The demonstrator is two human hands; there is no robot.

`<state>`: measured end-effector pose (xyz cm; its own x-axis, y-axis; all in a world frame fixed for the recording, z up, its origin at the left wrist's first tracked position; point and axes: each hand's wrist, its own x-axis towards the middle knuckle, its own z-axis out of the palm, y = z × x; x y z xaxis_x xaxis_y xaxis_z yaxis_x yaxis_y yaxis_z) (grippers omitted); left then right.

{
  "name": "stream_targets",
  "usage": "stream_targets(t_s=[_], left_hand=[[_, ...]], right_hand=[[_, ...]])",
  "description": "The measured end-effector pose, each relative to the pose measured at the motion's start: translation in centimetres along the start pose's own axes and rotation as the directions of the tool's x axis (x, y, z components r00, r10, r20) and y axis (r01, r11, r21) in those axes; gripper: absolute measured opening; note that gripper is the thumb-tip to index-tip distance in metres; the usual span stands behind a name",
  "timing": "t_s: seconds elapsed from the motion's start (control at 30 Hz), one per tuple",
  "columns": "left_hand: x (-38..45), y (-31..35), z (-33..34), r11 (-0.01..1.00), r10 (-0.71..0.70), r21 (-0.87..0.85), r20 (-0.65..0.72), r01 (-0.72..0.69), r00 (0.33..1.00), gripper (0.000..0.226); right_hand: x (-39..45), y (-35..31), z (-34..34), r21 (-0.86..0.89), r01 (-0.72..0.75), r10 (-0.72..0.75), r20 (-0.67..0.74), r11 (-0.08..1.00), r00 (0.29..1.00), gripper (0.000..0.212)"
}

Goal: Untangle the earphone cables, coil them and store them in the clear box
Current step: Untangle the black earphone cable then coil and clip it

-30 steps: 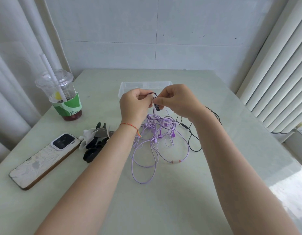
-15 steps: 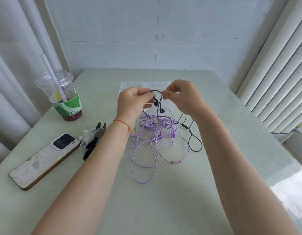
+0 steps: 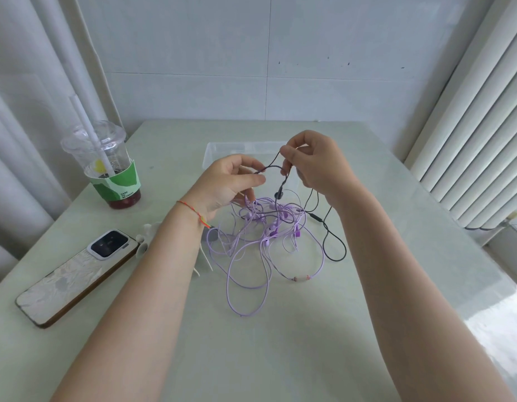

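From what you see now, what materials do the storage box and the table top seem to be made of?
The box looks like clear plastic with a faintly frosted finish: the table shows through its walls and its rim is thin. The table top looks like polished stone or glass, pale green and glossy: it mirrors window light at the right edge. Which of the two is uncertain.

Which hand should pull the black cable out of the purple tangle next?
Right hand: it pinches the black cable higher, nearer the box; left hand anchors low beside the purple tangle.
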<state>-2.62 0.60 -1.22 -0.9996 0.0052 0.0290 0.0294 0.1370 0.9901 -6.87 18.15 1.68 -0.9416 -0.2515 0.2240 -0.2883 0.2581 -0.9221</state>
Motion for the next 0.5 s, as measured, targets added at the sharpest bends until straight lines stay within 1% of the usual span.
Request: stream_targets(t_s=[0.1, 0.2, 0.3, 0.37, 0.43, 0.5], left_hand=[[0.11, -0.15, 0.05, 0.998, -0.016, -0.054, -0.008, 0.016, 1.0, 0.011], [0.17, -0.23, 0.03, 0.999, -0.007, -0.031, 0.003, 0.007, 1.0, 0.014], [0.2, -0.32, 0.13, 1.0, -0.014, -0.021, -0.004, 0.014, 1.0, 0.004], [0.2, -0.38, 0.21, 0.999, -0.028, -0.032, 0.003, 0.029, 1.0, 0.005], [0.16, -0.34, 0.32, 0.998, -0.052, -0.039, 0.002, 0.052, 0.999, 0.01], [0.14, -0.31, 0.4, 0.995, -0.092, -0.031, -0.008, 0.092, 0.996, 0.013]], right_hand=[[0.02, 0.1, -0.03, -0.021, -0.009, 0.009, -0.022, 1.0, 1.0, 0.011], [-0.01, 0.05, 0.0, -0.067, -0.016, 0.013, -0.044, 0.998, 0.999, 0.007], [0.06, 0.06, 0.08, -0.104, -0.02, 0.013, -0.069, 0.994, 0.998, 0.009], [0.1, 0.02, 0.03, -0.095, -0.015, 0.007, -0.083, 0.995, 0.997, 0.009], [0.02, -0.03, -0.14, -0.063, 0.002, -0.006, -0.068, 0.998, 0.998, 0.007], [-0.21, -0.15, -0.31, -0.011, 0.036, -0.036, -0.006, 0.999, 0.999, 0.008]])
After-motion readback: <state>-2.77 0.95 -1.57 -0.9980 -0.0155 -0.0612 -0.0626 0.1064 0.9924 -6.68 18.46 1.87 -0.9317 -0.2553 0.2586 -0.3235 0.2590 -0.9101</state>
